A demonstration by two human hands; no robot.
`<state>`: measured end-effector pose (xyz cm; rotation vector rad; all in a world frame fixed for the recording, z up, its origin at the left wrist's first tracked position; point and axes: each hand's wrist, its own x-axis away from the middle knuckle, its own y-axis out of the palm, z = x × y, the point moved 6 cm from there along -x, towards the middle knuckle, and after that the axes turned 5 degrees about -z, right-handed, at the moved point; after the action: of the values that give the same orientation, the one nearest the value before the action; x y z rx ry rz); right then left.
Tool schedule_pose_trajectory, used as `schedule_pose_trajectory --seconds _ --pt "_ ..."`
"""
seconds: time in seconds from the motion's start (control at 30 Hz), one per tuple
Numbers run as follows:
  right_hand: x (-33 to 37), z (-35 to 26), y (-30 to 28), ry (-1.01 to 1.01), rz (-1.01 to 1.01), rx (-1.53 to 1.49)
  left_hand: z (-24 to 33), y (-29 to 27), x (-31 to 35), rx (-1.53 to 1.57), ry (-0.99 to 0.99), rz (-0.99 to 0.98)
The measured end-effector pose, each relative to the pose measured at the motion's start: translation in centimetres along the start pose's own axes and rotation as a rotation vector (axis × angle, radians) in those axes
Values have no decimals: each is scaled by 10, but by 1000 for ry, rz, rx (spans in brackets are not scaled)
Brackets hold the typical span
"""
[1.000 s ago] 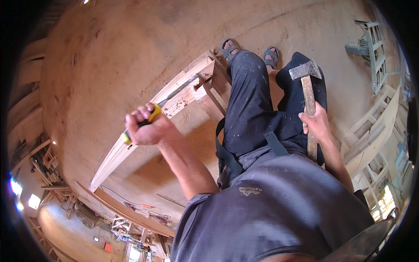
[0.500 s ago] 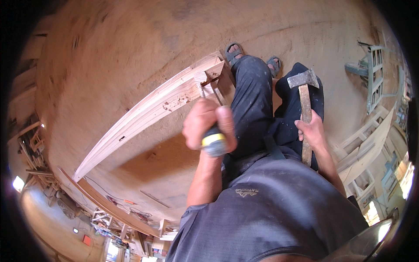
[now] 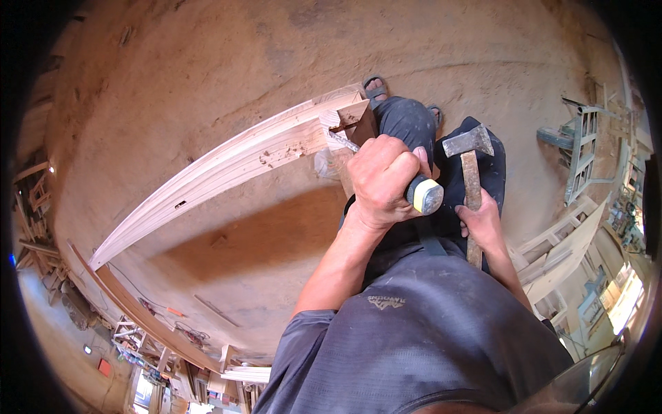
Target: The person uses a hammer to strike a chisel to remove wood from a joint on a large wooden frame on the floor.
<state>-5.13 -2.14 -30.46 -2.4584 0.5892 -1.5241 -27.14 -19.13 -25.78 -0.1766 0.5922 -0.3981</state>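
Observation:
My left hand (image 3: 385,178) is closed around the dark handle of a chisel (image 3: 425,196) with a pale yellow band. The chisel slants up and left, its metal blade reaching the notched end of a long pale timber (image 3: 227,160). Its tip is at the edge of the notch, beside my knee. Wood chips (image 3: 283,156) lie on the timber's face. My right hand (image 3: 480,219) grips the wooden shaft of a hatchet (image 3: 471,179), held upright over my right thigh. Its metal head has a blunt end and a flared end, and touches nothing but perhaps my trousers.
The timber's far end rests on a curved brown board (image 3: 148,321) at the lower left. A cable and a thin strip (image 3: 216,310) lie on the dusty floor. Metal frames (image 3: 585,148) and pale wooden panels (image 3: 562,248) stand at the right.
My left hand has swung right, tilting the chisel from nearly upright to a slant, with its blade still at the notch. The hatchet is slightly lower in view. The view has shifted a little.

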Motion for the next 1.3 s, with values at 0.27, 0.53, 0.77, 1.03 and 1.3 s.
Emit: schedule_pose_trajectory --seconds 0.27,0.53,0.77,1.03,1.3 --pt "13 -20 1 -72 50 24 -11 -4 -4 -6 -47 68" --pt "73 -87 8 -1041 204 -30 -11 -8 -2 21 -4 89" --pt "81 -116 36 -1146 200 573 -7 -35 11 76 -7 144" --pt "96 -107 29 -1333 73 405 -3 -40 26 124 60 94" --pt "79 -141 48 -1101 84 521 -43 -62 -5 -186 -146 284"
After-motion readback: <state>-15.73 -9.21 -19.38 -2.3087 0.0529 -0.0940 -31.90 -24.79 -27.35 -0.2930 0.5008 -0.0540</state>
